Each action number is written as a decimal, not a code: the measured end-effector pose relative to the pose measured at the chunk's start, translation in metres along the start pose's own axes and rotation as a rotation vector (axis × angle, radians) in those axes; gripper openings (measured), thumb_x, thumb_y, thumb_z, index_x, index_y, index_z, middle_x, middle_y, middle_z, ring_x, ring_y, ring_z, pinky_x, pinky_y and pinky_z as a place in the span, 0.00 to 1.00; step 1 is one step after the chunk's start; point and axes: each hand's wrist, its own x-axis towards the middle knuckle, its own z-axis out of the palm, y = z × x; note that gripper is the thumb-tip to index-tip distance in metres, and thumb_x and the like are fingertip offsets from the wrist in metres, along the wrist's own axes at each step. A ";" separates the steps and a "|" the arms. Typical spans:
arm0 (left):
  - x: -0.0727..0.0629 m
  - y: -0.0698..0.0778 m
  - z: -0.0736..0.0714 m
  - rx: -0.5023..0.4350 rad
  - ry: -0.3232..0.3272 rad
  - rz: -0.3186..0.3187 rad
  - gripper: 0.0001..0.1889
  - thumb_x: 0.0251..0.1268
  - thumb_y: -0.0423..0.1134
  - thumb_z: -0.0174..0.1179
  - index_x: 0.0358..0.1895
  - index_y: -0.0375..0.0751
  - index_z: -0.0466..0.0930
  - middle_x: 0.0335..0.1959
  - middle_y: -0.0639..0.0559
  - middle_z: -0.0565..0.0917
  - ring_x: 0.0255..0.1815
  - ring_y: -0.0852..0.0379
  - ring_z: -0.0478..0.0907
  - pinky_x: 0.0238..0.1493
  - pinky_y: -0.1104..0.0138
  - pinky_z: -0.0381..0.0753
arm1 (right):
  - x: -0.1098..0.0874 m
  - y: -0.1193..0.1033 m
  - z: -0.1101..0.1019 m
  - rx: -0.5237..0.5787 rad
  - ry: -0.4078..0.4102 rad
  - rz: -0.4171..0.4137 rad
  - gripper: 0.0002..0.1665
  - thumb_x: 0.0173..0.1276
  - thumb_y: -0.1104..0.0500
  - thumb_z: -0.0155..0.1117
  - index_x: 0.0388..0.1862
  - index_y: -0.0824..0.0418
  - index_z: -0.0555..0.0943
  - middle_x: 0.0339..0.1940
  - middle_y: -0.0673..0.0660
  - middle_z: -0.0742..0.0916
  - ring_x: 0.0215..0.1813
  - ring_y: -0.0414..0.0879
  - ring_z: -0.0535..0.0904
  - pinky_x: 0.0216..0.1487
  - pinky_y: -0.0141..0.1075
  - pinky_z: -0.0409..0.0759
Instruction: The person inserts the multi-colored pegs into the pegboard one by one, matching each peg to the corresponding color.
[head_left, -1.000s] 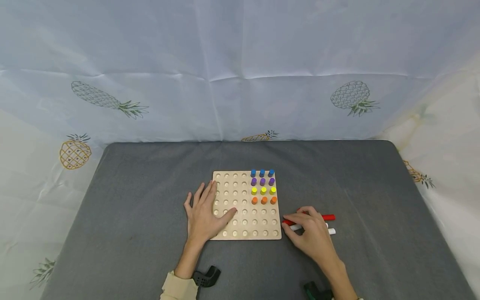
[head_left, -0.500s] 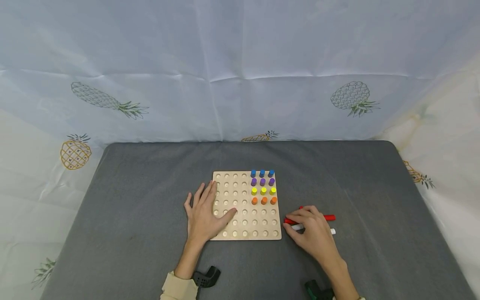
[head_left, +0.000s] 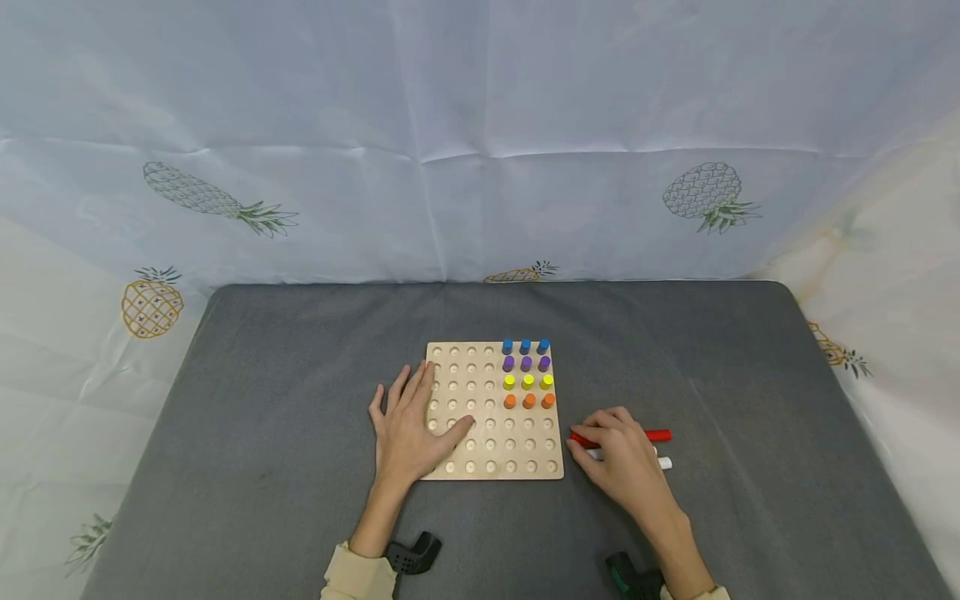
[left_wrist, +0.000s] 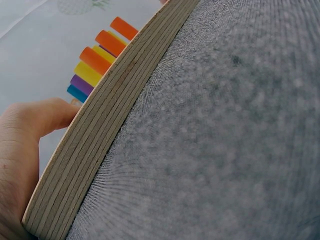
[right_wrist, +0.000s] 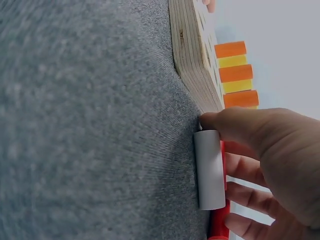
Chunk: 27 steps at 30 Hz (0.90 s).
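My left hand [head_left: 408, 437] rests on the left side of a wooden pegboard [head_left: 487, 462], thumb lying over its top and fingers along its left edge. My right hand [head_left: 626, 462] is just right of the board, its thumb and forefinger around the near end of a red peg [head_left: 583, 439]. In the right wrist view, a white peg [right_wrist: 210, 170] lies along the cloth below the thumb, and the other fingers curl on the far side of the red pegs. Another red peg [head_left: 658, 435] and a white peg [head_left: 665, 463] stick out past the hand's right side.
Rows of blue pegs [head_left: 525, 346], purple pegs [head_left: 526, 364], yellow pegs [head_left: 528, 382] and orange pegs [head_left: 528, 402] stand upright in the board's right columns. Grey cloth [head_left: 300, 350] covers the table, and a pineapple-print curtain [head_left: 480, 208] hangs behind it.
The right hand's fingers have shifted slightly around the red peg, whose near end now lies a little farther from the board. The left hand and pegboard have stayed put.
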 end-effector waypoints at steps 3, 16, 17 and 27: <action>0.000 0.000 0.000 -0.005 -0.005 -0.004 0.53 0.48 0.68 0.67 0.78 0.44 0.65 0.78 0.46 0.70 0.81 0.40 0.60 0.76 0.35 0.43 | 0.000 0.000 0.000 -0.004 0.010 -0.013 0.12 0.54 0.60 0.82 0.39 0.60 0.93 0.36 0.52 0.90 0.44 0.48 0.79 0.44 0.45 0.80; 0.000 0.000 0.000 -0.010 -0.009 -0.010 0.53 0.48 0.68 0.67 0.78 0.45 0.65 0.78 0.46 0.69 0.81 0.41 0.60 0.77 0.35 0.43 | 0.002 0.003 -0.001 0.076 0.156 -0.062 0.13 0.50 0.60 0.84 0.36 0.60 0.93 0.33 0.54 0.92 0.40 0.46 0.80 0.37 0.41 0.81; 0.000 0.000 0.000 -0.009 -0.013 -0.014 0.54 0.48 0.68 0.67 0.79 0.45 0.64 0.79 0.47 0.69 0.81 0.41 0.59 0.77 0.35 0.42 | 0.003 0.003 -0.002 0.088 0.167 -0.063 0.12 0.51 0.60 0.84 0.36 0.60 0.93 0.33 0.54 0.92 0.40 0.46 0.80 0.37 0.40 0.81; 0.000 0.001 -0.002 -0.008 -0.015 -0.014 0.54 0.48 0.68 0.67 0.79 0.45 0.64 0.78 0.46 0.70 0.81 0.41 0.60 0.77 0.35 0.43 | 0.006 -0.001 -0.005 0.177 0.249 -0.062 0.12 0.51 0.62 0.83 0.37 0.61 0.93 0.32 0.52 0.93 0.40 0.44 0.80 0.39 0.42 0.82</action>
